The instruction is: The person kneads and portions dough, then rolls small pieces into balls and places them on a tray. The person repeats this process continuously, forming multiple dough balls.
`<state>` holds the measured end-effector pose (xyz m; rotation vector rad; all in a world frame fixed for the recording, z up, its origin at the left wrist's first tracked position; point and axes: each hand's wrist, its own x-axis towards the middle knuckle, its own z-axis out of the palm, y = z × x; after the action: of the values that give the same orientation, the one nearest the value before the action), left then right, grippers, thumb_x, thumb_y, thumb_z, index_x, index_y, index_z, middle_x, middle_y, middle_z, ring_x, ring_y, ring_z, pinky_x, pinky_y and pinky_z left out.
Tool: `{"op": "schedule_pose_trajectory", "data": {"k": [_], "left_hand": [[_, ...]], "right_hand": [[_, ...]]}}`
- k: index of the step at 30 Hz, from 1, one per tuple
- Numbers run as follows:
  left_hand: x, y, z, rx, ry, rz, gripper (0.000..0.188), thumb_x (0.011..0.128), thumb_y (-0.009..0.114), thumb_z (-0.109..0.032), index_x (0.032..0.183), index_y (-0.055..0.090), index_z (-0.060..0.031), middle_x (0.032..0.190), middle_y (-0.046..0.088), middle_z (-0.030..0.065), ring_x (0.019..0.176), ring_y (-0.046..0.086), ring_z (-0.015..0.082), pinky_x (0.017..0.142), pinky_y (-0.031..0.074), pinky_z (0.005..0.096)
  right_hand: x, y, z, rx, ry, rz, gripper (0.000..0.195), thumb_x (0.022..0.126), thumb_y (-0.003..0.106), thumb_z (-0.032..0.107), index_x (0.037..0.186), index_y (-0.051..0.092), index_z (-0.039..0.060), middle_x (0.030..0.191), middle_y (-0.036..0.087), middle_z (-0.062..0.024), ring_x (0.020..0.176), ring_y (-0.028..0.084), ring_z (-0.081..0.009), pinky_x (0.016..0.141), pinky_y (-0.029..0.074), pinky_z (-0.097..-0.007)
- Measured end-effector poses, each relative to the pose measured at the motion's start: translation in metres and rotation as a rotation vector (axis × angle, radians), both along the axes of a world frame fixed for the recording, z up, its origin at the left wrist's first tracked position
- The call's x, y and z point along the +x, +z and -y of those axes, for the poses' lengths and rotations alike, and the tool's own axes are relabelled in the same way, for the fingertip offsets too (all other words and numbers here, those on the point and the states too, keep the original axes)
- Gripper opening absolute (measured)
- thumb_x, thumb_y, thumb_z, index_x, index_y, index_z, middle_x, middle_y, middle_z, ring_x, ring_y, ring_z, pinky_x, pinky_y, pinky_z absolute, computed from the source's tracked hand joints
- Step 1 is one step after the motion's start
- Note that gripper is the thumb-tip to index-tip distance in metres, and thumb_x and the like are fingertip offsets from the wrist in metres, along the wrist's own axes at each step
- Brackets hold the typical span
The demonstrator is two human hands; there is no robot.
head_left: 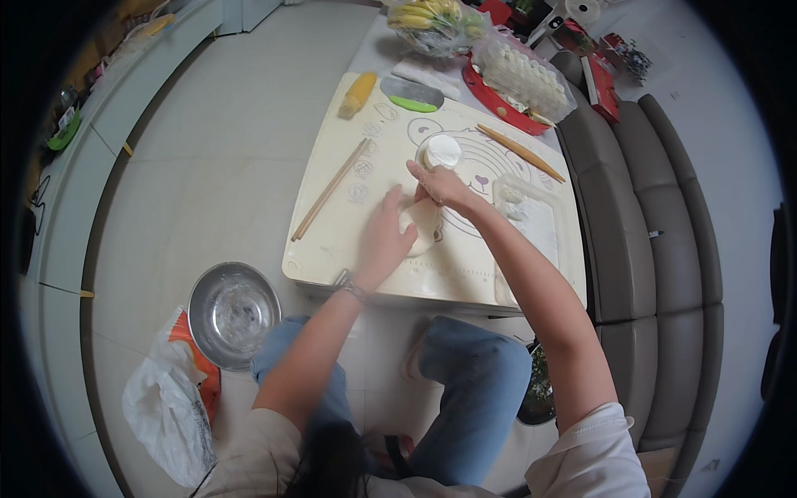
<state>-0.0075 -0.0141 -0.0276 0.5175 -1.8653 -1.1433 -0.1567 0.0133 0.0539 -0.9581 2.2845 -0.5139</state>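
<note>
A pale piece of dough point(423, 227) lies on the cream printed kneading mat point(330, 261). My left hand point(389, 239) rests along the dough's left side, fingers apart. At the dough's far end is my right hand point(438, 185), its fingertips bent down and partly hidden; whether they pinch the dough I cannot tell. Just beyond it stands a round container of white powder point(443, 151). A tapered wooden rolling pin point(522, 153) lies to the right, a pair of wooden chopsticks point(330, 190) to the left. White pieces sit in a clear plastic tray point(554, 205) beside my right forearm.
A yellow bottle-like item point(358, 94) and a green-handled tool point(413, 104) lie at the mat's far edge. Beyond are bagged bananas point(414, 17) and a clear egg carton point(523, 71) on a red tray point(492, 99). A metal bowl point(235, 315) is at lower left, a grey sofa point(616, 187) right.
</note>
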Motion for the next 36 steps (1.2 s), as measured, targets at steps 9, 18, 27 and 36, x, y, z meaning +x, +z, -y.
{"op": "schedule_pose_trajectory", "data": {"k": [9,18,27,36], "left_hand": [[0.049,0.032,-0.011,-0.237,-0.199,0.148,0.025,0.079,0.060,-0.006,0.102,0.061,0.0007,0.093,0.060,0.0159,0.089,0.059,0.0333,0.080,0.047,0.0389],[0.032,0.030,0.002,-0.224,0.006,0.386,0.035,0.077,0.068,-0.016,0.106,0.058,0.0008,0.083,0.056,0.0159,0.083,0.055,0.0332,0.078,0.043,0.0412],[0.036,0.017,0.002,0.110,-0.288,0.278,0.044,0.072,0.067,-0.008,0.113,0.055,0.0014,0.096,0.058,0.0178,0.093,0.056,0.0341,0.080,0.047,0.0387],[0.072,0.024,-0.008,-0.127,-0.444,0.175,0.037,0.077,0.063,-0.007,0.112,0.055,0.0004,0.107,0.059,0.0168,0.102,0.055,0.0328,0.087,0.046,0.0377]], "right_hand": [[0.069,-0.063,-0.038,-0.224,-0.095,-1.037,0.024,0.089,0.047,0.021,0.083,0.063,0.0033,0.077,0.059,-0.0108,0.075,0.060,-0.0273,0.062,0.048,-0.0408],[0.046,-0.051,0.002,0.034,0.182,-0.842,0.040,0.091,0.045,0.033,0.071,0.064,0.0043,0.068,0.065,-0.0159,0.067,0.066,-0.0281,0.055,0.050,-0.0412],[0.064,0.015,-0.010,0.104,-0.024,-0.532,0.054,0.089,0.046,0.047,0.072,0.068,0.0002,0.067,0.064,-0.0195,0.066,0.064,-0.0347,0.062,0.050,-0.0437],[0.097,-0.046,-0.063,-0.263,-0.026,-0.861,0.027,0.089,0.051,0.026,0.087,0.058,-0.0005,0.085,0.058,-0.0162,0.085,0.054,-0.0328,0.072,0.045,-0.0438]]}}
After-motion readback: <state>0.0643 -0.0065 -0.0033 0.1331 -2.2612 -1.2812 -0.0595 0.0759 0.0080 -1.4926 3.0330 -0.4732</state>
